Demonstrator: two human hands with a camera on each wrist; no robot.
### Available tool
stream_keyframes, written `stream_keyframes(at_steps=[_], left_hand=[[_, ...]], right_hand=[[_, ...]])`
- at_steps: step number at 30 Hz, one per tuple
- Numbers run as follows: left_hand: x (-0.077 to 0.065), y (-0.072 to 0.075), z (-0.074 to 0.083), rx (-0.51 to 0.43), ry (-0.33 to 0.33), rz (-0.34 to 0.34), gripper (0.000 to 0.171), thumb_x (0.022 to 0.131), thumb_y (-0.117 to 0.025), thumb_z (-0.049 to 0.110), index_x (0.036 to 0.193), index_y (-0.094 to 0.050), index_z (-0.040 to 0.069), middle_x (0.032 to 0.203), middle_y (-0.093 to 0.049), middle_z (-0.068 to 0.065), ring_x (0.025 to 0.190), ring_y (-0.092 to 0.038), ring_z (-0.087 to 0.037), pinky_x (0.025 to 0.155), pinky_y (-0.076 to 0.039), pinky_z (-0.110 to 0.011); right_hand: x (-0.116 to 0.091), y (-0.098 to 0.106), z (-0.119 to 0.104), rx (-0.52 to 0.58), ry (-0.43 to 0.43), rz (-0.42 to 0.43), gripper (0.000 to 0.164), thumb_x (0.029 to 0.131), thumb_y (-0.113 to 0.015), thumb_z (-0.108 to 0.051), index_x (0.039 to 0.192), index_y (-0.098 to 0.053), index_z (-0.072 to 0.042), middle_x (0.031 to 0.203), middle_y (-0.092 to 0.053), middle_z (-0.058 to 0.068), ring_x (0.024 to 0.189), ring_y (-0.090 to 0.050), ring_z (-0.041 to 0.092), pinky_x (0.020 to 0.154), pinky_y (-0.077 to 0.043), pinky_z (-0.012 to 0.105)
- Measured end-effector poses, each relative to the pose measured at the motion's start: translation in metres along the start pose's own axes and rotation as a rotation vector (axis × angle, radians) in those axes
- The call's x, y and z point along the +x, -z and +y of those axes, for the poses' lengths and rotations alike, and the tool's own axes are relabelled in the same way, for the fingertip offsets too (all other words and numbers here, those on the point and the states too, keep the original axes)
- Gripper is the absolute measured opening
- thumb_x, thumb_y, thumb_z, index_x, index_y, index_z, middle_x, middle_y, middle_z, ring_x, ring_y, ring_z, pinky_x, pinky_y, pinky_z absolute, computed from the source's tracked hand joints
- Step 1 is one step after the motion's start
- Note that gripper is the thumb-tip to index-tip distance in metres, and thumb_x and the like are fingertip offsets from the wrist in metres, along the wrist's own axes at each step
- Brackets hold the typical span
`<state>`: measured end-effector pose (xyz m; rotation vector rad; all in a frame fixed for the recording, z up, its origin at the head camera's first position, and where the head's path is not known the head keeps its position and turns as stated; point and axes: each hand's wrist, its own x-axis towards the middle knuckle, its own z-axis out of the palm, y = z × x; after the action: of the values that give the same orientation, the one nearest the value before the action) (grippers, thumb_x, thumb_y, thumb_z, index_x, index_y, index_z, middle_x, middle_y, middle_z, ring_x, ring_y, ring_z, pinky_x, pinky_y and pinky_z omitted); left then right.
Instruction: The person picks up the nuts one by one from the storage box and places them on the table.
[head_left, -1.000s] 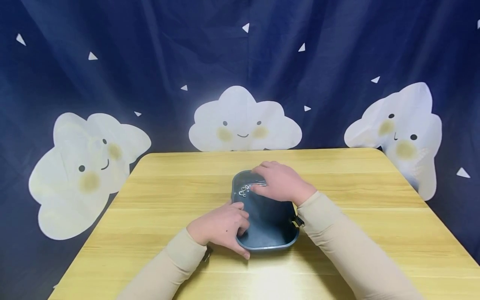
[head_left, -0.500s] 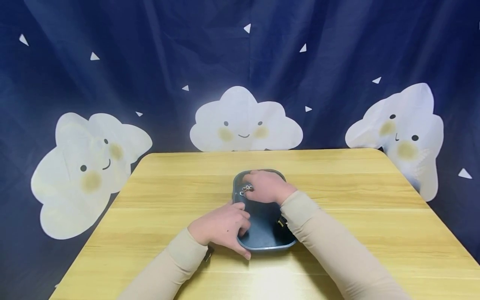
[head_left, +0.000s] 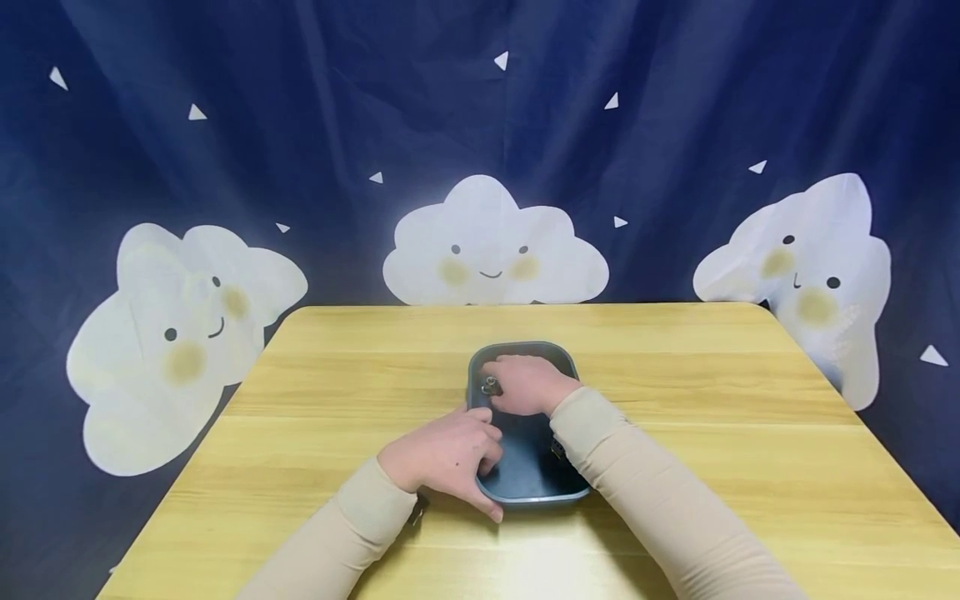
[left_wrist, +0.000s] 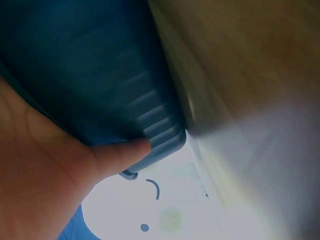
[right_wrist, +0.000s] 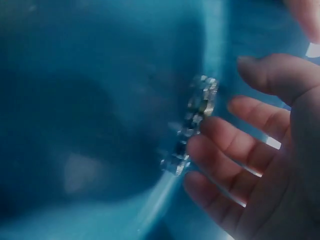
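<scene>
A dark blue-grey tub [head_left: 525,500] with rounded corners sits on the table. My left hand [head_left: 446,450] grips its left wall near the front corner. The thumb lies along the ribbed outside in the left wrist view, and the fingers reach over the rim inside. My right hand [head_left: 528,385] is down in the far part of the tub. Its fingers are spread and slightly bent. In the right wrist view the fingertips lie right at a row of small, shiny, ring-like metal pieces [right_wrist: 197,117], along the inner edge of the tub floor. The hand covers some of them in the head view.
The light wood-grain table [head_left: 315,383] surrounds the tub and ends at a rounded far edge. Behind it hangs a dark blue curtain [head_left: 337,100] with smiling white clouds. A small black device [head_left: 558,448] sits under the right wrist.
My right hand has come down and left from over the tub's far right rim to the shiny pieces inside. The left hand keeps its grip. The head view has shifted slightly.
</scene>
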<state>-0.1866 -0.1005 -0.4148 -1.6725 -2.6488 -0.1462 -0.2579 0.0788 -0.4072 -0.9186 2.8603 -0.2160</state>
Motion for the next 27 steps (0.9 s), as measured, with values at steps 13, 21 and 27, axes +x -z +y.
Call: stream_keyframes(at_steps=[13, 21, 27], left_hand=[[0.0004, 0.0002, -0.001, 0.0, -0.006, 0.011, 0.059, 0.065, -0.075, 0.079, 0.057, -0.047, 0.028, 0.067, -0.038, 0.017, 0.075, -0.036, -0.008, 0.069, -0.033, -0.025], [0.0002, -0.0003, -0.0005, -0.009, 0.001, 0.008, 0.059, 0.065, -0.076, 0.079, 0.058, -0.047, 0.028, 0.067, -0.038, 0.018, 0.074, -0.034, -0.008, 0.067, -0.031, -0.025], [0.0009, -0.0013, 0.0, -0.004, 0.004, 0.006, 0.059, 0.065, -0.076, 0.079, 0.058, -0.047, 0.028, 0.067, -0.039, 0.018, 0.074, -0.034, -0.008, 0.066, -0.031, -0.025]], right_hand=[[0.0014, -0.0057, -0.0019, -0.033, 0.007, -0.008, 0.04, 0.091, -0.072, -0.028, 0.128, -0.065, -0.017, 0.111, -0.065, 0.002, 0.096, -0.064, 0.02, 0.079, -0.053, 0.038], [0.0014, -0.0076, -0.0003, -0.011, 0.044, 0.018, 0.018, 0.09, -0.072, -0.024, 0.107, -0.068, -0.021, 0.09, -0.06, -0.007, 0.08, -0.059, 0.012, 0.071, -0.052, 0.033], [0.0013, -0.0076, 0.0006, -0.008, 0.041, 0.001, 0.007, 0.091, -0.07, -0.022, 0.097, -0.066, -0.024, 0.081, -0.058, -0.01, 0.073, -0.056, 0.011, 0.067, -0.049, 0.031]])
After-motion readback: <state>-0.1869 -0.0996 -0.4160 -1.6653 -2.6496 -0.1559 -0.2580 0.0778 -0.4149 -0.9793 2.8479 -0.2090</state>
